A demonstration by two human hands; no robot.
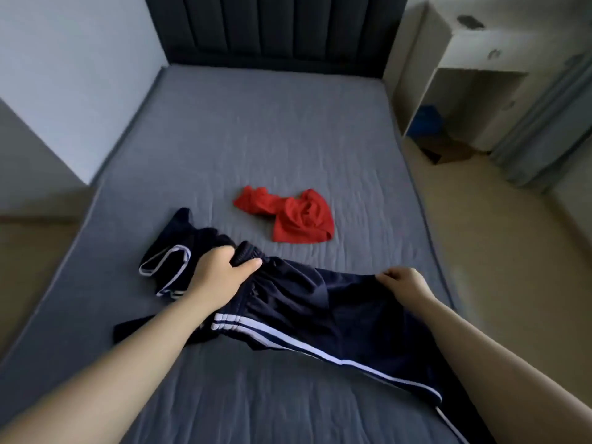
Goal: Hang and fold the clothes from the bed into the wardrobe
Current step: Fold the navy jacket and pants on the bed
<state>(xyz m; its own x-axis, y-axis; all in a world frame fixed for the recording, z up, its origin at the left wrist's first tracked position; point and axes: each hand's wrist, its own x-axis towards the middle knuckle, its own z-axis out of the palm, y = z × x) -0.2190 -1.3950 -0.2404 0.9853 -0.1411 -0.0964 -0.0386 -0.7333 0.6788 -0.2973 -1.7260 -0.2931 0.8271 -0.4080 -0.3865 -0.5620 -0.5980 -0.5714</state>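
Clothes lie on the bed [256,139], a wide mattress under a grey, faintly creased sheet that fills most of the view. A dark padded headboard [278,27] with upright channels stands at the bed's far end. A pale wall [80,75] runs close along the bed's left side, and beige floor [480,235] borders the bed on the right. Beyond the bed's far right corner stands a white open shelf unit [464,59] with scuffed paint, with a grey curtain [544,123] further right of it and a cardboard box [448,153] on the floor at its foot.

Navy trousers [320,315] with white side stripes sprawl across the near half of the bed, one leg trailing off the bed's near right edge. More navy cloth with white edging [173,261] is bunched toward the bed's left side; whether it belongs to the same garment cannot be told. A crumpled red garment [294,216] sits near the middle of the bed, apart from the navy cloth.

The left hand [221,274] grips the trousers' gathered waistband, thumb over the top and fingers wrapped beneath. The right hand [403,280] pinches the fabric's edge with curled fingers, toward the bed's right side.
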